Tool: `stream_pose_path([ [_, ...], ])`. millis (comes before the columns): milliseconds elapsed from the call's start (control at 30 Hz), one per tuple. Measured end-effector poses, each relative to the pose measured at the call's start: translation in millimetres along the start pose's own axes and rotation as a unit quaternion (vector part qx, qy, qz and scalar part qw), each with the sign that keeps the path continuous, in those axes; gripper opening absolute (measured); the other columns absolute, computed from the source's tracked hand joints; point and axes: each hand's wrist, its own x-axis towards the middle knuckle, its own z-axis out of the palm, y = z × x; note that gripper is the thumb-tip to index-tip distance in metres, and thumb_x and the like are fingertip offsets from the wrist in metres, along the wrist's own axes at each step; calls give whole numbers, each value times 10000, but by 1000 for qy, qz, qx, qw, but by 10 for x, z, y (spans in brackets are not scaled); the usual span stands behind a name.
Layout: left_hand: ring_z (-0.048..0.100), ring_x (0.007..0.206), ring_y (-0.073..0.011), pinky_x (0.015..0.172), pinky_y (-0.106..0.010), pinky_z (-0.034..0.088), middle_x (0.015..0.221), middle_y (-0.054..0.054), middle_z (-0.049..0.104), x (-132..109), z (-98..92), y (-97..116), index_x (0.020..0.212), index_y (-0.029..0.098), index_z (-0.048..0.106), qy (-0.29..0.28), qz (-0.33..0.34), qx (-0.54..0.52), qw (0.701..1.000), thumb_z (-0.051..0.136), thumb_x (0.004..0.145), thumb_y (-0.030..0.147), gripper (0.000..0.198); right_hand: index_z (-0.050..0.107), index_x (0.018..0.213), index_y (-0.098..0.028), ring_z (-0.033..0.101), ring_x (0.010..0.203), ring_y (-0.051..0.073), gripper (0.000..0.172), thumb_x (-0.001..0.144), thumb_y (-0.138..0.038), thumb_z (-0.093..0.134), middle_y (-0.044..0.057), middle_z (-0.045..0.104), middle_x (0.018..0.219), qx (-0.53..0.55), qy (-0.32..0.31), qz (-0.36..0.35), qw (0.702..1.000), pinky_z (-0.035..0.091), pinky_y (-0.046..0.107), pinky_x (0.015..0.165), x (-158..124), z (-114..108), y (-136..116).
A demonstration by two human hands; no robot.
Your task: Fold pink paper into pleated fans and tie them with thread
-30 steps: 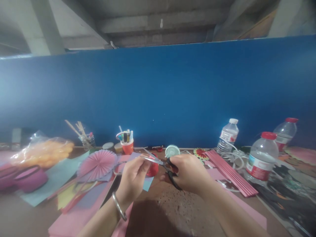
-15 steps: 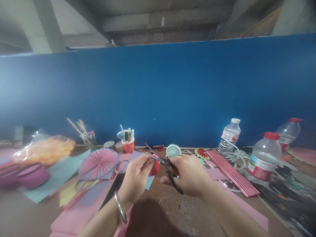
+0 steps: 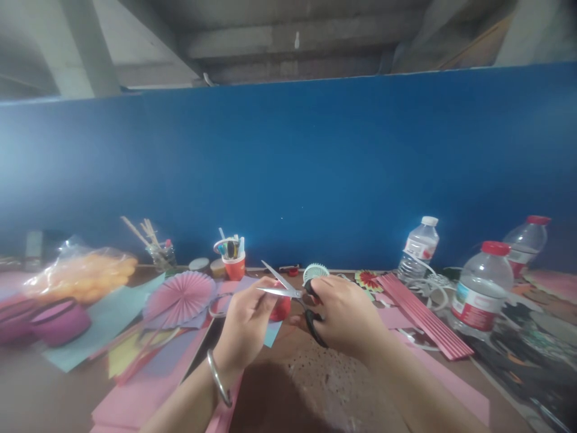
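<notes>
Head view showed scissors [image 3: 296,294], likely stiff and light, spread near the left hand [image 3: 247,316], whose grip I couldn't tell, while the right hand [image 3: 347,310] squeezed their handles [image 3: 309,323], probably the safest hold.

head view: taken from the wearer's head | aimed forward across the tabletop [image 3: 270,391] at the blue wall [image 3: 288,168] | left hand [image 3: 246,322] and right hand [image 3: 349,310] framed near, below centre | forearms [image 3: 189,385] cut by the bottom edge | blue wall spread mid-frame, farther off | concrete ceiling [image 3: 256,45] caught along the top
</notes>
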Motion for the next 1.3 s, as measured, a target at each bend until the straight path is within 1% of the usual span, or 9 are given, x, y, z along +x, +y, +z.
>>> stream_pose_path([
  [167, 423, 564, -91, 547, -191, 349, 645, 17, 506, -7, 0, 8, 730, 165, 557, 9, -13, 10, 1000, 419, 863, 262, 215, 422, 599, -187, 392, 534, 106, 128, 628, -259, 524, -22, 491, 575, -20, 24, 5, 999, 206, 233, 503, 5, 40, 30],
  [300, 437, 563, -96, 539, -196, 351, 635, 14, 516, -19, -1, -29, 731, 164, 575, 26, -35, 7, 999, 430, 855, 274, 220, 435, 590, -185, 389, 516, 103, 174, 655, -320, 523, -18, 497, 563, -29, 45, 2, 999, 209, 237, 497, 4, 62, 45],
  [400, 443, 557, -95, 545, -198, 357, 626, 17, 518, -24, 2, -31, 711, 165, 570, 26, -37, 11, 999, 436, 852, 281, 226, 453, 581, -182, 398, 511, 105, 183, 668, -330, 515, -12, 507, 553, -40, 65, -7, 997, 215, 244, 504, -2, 77, 52],
  [567, 432, 539, -86, 536, -189, 344, 581, 37, 481, -11, 12, 59, 659, 171, 537, 27, -41, 29, 998, 418, 865, 290, 266, 485, 568, -177, 399, 495, 108, 204, 678, -348, 506, -3, 509, 521, -62, 99, -12, 993, 202, 250, 494, -4, 106, 69],
  [767, 428, 542, -90, 534, -191, 328, 584, 38, 484, 12, 7, 140, 675, 177, 541, 18, -44, 52, 998, 409, 868, 283, 257, 495, 543, -173, 382, 472, 103, 201, 683, -316, 479, -1, 490, 487, -69, 108, -16, 992, 174, 254, 480, 4, 126, 86],
  [867, 419, 537, -96, 530, -198, 324, 578, 33, 475, 15, 10, 137, 660, 175, 542, 19, -48, 46, 998, 414, 862, 284, 263, 500, 536, -170, 385, 470, 102, 201, 683, -305, 474, 3, 489, 482, -66, 114, -23, 991, 179, 255, 481, 9, 134, 85],
  [1100, 435, 562, -112, 536, -204, 344, 602, 15, 498, 14, 22, 110, 727, 172, 569, 24, -62, 8, 998, 426, 852, 309, 234, 490, 509, -169, 401, 460, 103, 267, 705, -351, 485, 6, 501, 466, -68, 141, -30, 987, 181, 260, 479, 2, 185, 110],
  [1200, 446, 581, -113, 559, -208, 351, 635, 8, 516, 14, 28, 103, 709, 171, 553, 17, -71, -10, 997, 418, 856, 318, 248, 488, 503, -169, 413, 463, 106, 272, 696, -360, 512, 8, 513, 469, -63, 136, -32, 988, 184, 258, 479, 5, 200, 128],
  [1300, 445, 586, -112, 573, -213, 351, 639, 9, 508, 15, 40, 96, 702, 168, 540, 15, -81, -30, 996, 427, 852, 333, 249, 462, 493, -175, 407, 452, 101, 280, 702, -353, 519, -2, 507, 468, -31, 91, 18, 995, 187, 246, 470, 26, 168, 121],
])
